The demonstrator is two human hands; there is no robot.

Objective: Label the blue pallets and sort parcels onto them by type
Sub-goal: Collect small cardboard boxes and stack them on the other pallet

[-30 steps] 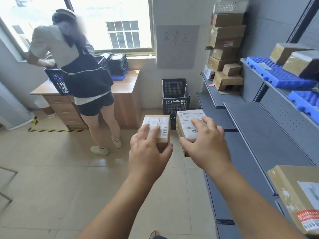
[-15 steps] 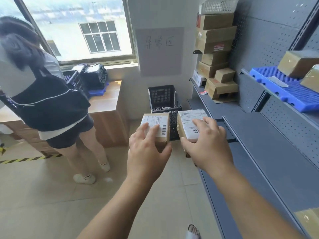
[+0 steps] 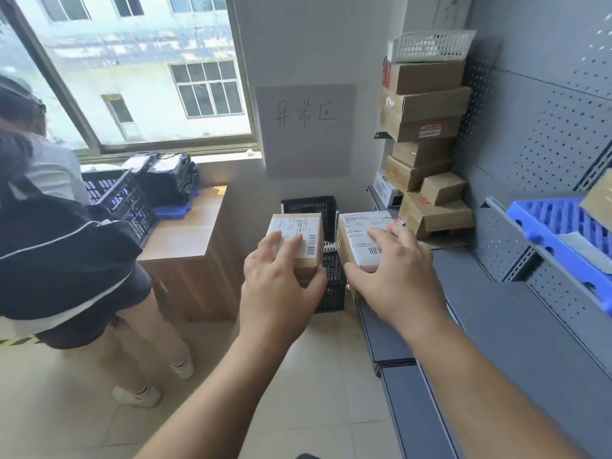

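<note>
I hold two small cardboard parcels with white shipping labels out in front of me. My left hand (image 3: 281,286) grips the left parcel (image 3: 303,231) from above. My right hand (image 3: 394,276) grips the right parcel (image 3: 357,230), fingers spread over its label. Both parcels hang side by side in the air above the floor, in front of a black crate (image 3: 309,207). A blue pallet (image 3: 559,233) lies on an upper grey shelf at the right, with the corner of a brown box on it at the frame edge.
A stack of cardboard boxes (image 3: 427,134) under a white basket (image 3: 430,44) fills the far shelf corner. The grey shelf (image 3: 490,313) runs along my right. A person (image 3: 66,246) stands at the left by a wooden desk (image 3: 195,246) with black crates. A handwritten paper sign (image 3: 306,127) hangs on the wall.
My view has moved forward and turned right toward the shelf corner; the person has slid further left. Both hands keep their parcels in the same grip.
</note>
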